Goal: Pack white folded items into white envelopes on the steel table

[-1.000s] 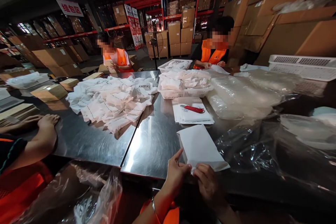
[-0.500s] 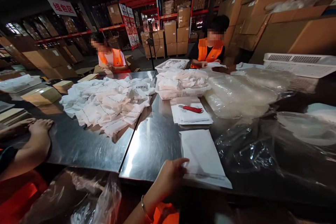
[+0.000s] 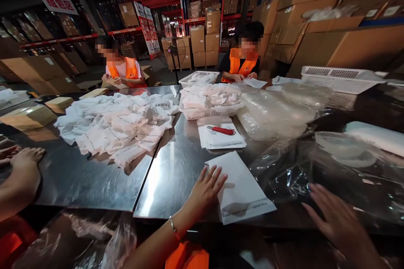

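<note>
Shiny steel surface (image 3: pixel 94 176) carries all. Big loose heap of white fabric pouches (image 3: pixel 116 128) at left half. Crumpled clear plastic bags (image 3: pixel 284 113) at right. White plastic basket full of pouches (image 3: pixel 210 103) behind stack of white sheets with red cutter (image 3: pixel 221 130) on top. Flat white paper envelope (image 3: pixel 241 187) at near edge. Left hand (image 3: pixel 206 187) flat, fingers spread, pressing envelope left edge. Right hand (image 3: pixel 339 216) open, blurred, holds nothing, near plastic.

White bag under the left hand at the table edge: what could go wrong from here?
1. The white bag overhangs the near edge of the steel table; held only by the flat left hand, it might slide off.
2. The right hand moves toward loose clear plastic film and could snag or drag it.
</note>
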A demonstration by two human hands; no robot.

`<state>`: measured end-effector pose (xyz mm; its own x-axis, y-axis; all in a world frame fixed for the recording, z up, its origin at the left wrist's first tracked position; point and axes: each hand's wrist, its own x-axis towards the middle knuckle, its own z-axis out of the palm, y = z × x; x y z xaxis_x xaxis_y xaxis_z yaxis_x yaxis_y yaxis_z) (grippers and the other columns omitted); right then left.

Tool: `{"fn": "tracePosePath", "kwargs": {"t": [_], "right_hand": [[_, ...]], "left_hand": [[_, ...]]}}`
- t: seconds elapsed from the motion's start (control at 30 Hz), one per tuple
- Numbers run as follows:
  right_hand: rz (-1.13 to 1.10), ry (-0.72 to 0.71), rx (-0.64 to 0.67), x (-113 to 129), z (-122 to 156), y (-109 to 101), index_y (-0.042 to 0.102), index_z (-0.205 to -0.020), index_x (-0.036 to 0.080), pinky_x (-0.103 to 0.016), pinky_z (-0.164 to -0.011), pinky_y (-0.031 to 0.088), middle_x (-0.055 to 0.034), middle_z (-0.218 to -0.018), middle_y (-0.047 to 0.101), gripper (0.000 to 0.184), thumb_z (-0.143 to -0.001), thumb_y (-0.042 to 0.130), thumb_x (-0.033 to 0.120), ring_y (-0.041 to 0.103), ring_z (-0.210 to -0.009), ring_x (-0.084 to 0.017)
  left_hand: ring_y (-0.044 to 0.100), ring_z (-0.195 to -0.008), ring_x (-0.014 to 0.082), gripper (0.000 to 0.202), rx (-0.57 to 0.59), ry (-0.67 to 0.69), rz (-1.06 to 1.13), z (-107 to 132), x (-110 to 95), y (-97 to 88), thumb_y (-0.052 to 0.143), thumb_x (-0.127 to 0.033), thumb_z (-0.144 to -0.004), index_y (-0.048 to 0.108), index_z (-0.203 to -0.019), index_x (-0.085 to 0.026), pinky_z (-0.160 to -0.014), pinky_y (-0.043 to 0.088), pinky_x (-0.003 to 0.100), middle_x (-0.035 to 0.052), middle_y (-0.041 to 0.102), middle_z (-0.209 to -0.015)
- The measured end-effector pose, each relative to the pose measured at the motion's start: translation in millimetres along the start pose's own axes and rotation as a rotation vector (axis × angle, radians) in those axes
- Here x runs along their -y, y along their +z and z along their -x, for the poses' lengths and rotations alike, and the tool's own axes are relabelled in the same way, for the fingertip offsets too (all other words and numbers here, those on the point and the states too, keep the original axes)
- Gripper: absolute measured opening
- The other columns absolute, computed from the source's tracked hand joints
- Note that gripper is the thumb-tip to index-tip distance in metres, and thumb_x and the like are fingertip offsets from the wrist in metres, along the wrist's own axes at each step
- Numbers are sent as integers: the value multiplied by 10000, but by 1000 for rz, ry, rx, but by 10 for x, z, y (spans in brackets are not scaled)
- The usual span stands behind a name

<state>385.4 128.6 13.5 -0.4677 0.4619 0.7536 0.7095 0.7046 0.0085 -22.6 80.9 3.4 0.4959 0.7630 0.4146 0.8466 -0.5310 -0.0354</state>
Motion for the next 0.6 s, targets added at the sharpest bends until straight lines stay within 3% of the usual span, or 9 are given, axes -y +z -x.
{"fn": "tracePosePath", "kwargs": {"t": [0.1, 0.17, 0.23, 0.33, 0.47, 0.6], "right_hand": [[62, -603, 200, 77, -628, 465, 569, -1338, 264, -422, -1073, 472, -56, -1365, 612, 433, -937, 513, 108, 518, -1323, -215], [-24, -887, 255, 182, -1056, 704, 545, -1377, 250, -388, -1060, 492, -36, -1388, 599, 441, -968, 449, 117, 542, -1295, -178], [-111, -1047, 309, 291, -1344, 824, 558, -1369, 202, -378, -1063, 499, -58, -1364, 616, 430, -970, 420, 119, 576, -1252, -171], [-179, -1096, 383, 410, -1466, 829, 576, -1344, 119, -414, -1058, 515, -121, -1320, 638, 439, -931, 424, 111, 597, -1232, -218], [-300, -1044, 412, 498, -1322, 741, 539, -1370, 55, -438, -1039, 532, -187, -1362, 586, 467, -923, 458, 164, 513, -1320, -280], [-407, -937, 477, 572, -1113, 747, 487, -1418, 57, -440, -1048, 514, -200, -1341, 592, 499, -926, 466, 139, 484, -1335, -277]], "left_hand": [[306, -1475, 243, 511, 45, 197, 33, -149, -32, 64, 428, -259, -1013, 368, -1516, -194, -1226, 253, 478, 77, 417, -1555], [326, -1464, 233, 460, 53, 267, 22, -170, -55, 76, 396, -272, -1034, 416, -1488, -198, -1226, 251, 464, 65, 440, -1541], [338, -1457, 240, 444, 65, 308, -6, -148, -55, 39, 379, -281, -1043, 439, -1474, -188, -1221, 257, 458, 76, 445, -1536], [339, -1455, 246, 447, 109, 348, -20, -68, 2, -126, 352, -292, -1051, 435, -1477, -183, -1220, 255, 452, 80, 425, -1548], [315, -1470, 247, 483, 161, 394, 58, 82, 98, -344, 393, -360, -1036, 401, -1501, -226, -1221, 254, 466, 80, 378, -1576], [385, -1430, 263, 557, 148, 325, 106, 194, 75, -234, 491, -321, -998, 352, -1531, -241, -1215, 273, 484, 106, 438, -1535]]}}
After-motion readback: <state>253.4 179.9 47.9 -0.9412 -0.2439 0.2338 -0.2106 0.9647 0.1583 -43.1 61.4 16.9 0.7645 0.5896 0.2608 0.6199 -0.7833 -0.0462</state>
